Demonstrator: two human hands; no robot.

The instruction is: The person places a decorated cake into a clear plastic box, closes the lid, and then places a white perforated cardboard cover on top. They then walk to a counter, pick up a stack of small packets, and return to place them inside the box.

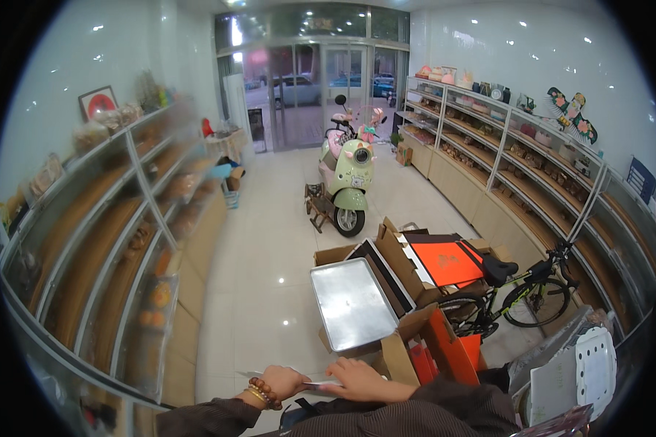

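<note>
Low in the view, close to the body, my left hand point(284, 382) is closed on a thin, pale flat sheet point(322, 382). A bead bracelet and a gold-coloured bangle are on that wrist. My right hand point(355, 378) rests on the same sheet, thumb below and fingers over its edge. Whether the sheet is paper, plastic or metal I cannot tell. Just beyond my hands, a metal baking tray point(354, 303) lies on top of cardboard boxes. An open cardboard box point(398, 358) with red and orange items stands beside my right hand.
Display shelves with baked goods line the left point(134, 164) and right point(497, 142). A green scooter point(352, 169) stands ahead, before glass doors point(322, 93). A black bicycle point(492, 306) leans at the right, near an orange flat box point(445, 263). White trays point(596, 366) stand at the lower right.
</note>
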